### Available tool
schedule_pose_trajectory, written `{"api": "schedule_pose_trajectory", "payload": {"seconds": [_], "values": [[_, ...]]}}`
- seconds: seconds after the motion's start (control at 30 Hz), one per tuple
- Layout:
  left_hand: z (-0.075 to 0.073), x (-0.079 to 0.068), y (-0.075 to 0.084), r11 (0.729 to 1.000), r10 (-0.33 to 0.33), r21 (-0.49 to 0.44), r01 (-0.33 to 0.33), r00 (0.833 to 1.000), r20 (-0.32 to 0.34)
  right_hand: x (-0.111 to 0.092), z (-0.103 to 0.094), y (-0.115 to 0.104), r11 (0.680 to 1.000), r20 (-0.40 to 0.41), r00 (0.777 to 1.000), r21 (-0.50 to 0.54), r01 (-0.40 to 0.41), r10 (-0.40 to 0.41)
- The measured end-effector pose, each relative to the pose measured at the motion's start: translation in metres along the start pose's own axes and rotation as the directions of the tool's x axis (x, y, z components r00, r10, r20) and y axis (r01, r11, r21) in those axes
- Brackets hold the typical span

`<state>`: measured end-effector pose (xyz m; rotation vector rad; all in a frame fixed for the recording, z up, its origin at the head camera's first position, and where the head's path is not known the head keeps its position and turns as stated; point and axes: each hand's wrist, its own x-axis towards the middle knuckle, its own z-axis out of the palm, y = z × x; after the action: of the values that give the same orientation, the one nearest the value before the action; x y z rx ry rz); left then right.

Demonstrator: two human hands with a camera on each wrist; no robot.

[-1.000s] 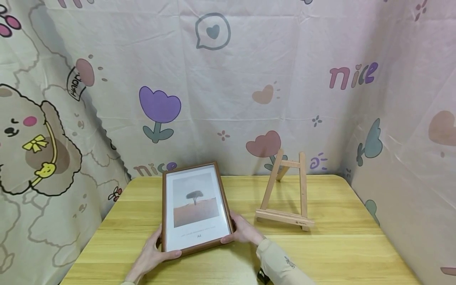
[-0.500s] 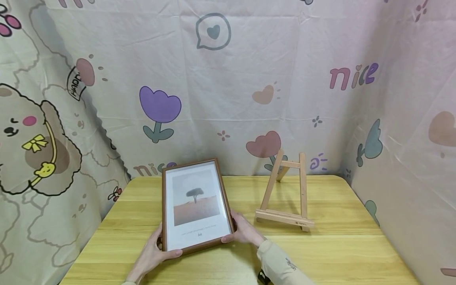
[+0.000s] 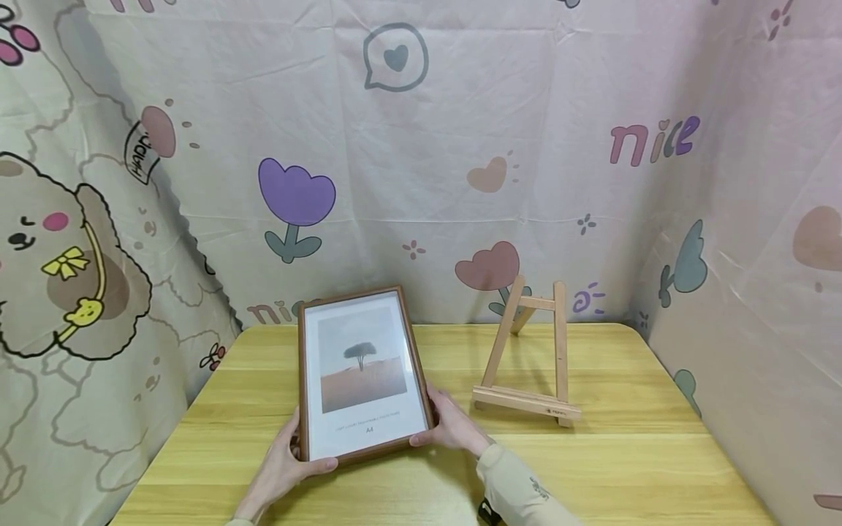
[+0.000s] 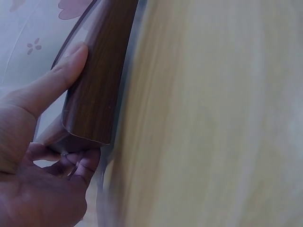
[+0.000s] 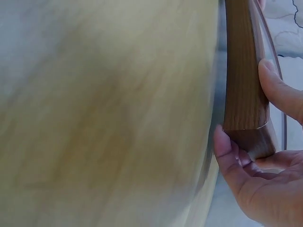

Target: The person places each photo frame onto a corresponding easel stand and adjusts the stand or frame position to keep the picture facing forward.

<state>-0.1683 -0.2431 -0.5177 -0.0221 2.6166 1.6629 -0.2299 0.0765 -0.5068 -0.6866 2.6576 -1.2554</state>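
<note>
A brown picture frame (image 3: 365,372) with a tree print under its clear front is tilted, its far end raised, at the left-centre of the table. My left hand (image 3: 283,460) grips its near left corner, thumb over the front rim. At the near right corner my right hand (image 3: 450,425) holds it the same way. The left wrist view shows the left thumb on the frame's brown edge (image 4: 97,75), with curled fingers at the corner. In the right wrist view, fingers bend around the other corner (image 5: 251,137). A small wooden easel (image 3: 526,398) stands right of the frame.
The light wood table (image 3: 631,453) reaches to a patterned cloth (image 3: 408,183) hanging behind and at both sides. A small black object (image 3: 487,513) shows by the right sleeve at the table's front.
The picture frame's far end has risen a little, so it leans up more steeply. Both hands keep their hold at the near corners. The easel has not moved.
</note>
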Motion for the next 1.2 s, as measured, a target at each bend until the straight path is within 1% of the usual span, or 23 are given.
{"api": "schedule_pose_trajectory", "payload": {"seconds": [0.1, 0.23, 0.4, 0.53, 0.67, 0.83, 0.93, 1.2], "values": [[0.000, -0.001, 0.001, 1.000, 0.008, 0.007, -0.008, 1.000, -0.009, 0.000, 0.000, 0.001, 1.000, -0.010, 1.000, 0.005, 0.006, -0.006], [0.000, -0.002, 0.002, 0.999, 0.003, 0.038, -0.003, 1.000, -0.017, -0.001, 0.000, 0.001, 1.000, -0.023, 1.000, 0.004, -0.006, 0.006], [-0.001, -0.002, 0.002, 0.996, 0.009, 0.085, -0.007, 1.000, -0.019, -0.001, 0.000, 0.002, 1.000, -0.043, 0.999, 0.008, 0.019, -0.019], [-0.001, -0.002, 0.002, 0.996, 0.017, 0.093, -0.014, 0.999, -0.033, -0.002, -0.001, 0.002, 1.000, -0.057, 0.998, 0.011, 0.018, -0.018], [-0.001, -0.001, 0.004, 0.996, 0.023, 0.084, -0.019, 0.999, -0.049, -0.003, -0.002, 0.001, 1.000, -0.066, 0.998, 0.016, -0.010, 0.011], [0.000, -0.001, 0.007, 0.991, 0.024, 0.134, -0.015, 0.998, -0.061, -0.005, -0.004, -0.001, 0.999, -0.075, 0.996, 0.019, -0.036, 0.037], [0.000, -0.002, 0.009, 0.987, 0.019, 0.158, -0.010, 0.998, -0.060, -0.006, -0.005, -0.002, 0.999, -0.083, 0.996, 0.020, -0.025, 0.027], [0.002, -0.001, 0.013, 0.987, 0.021, 0.163, -0.010, 0.997, -0.070, -0.008, -0.008, -0.001, 0.999, -0.111, 0.994, 0.034, 0.021, -0.017]]}}
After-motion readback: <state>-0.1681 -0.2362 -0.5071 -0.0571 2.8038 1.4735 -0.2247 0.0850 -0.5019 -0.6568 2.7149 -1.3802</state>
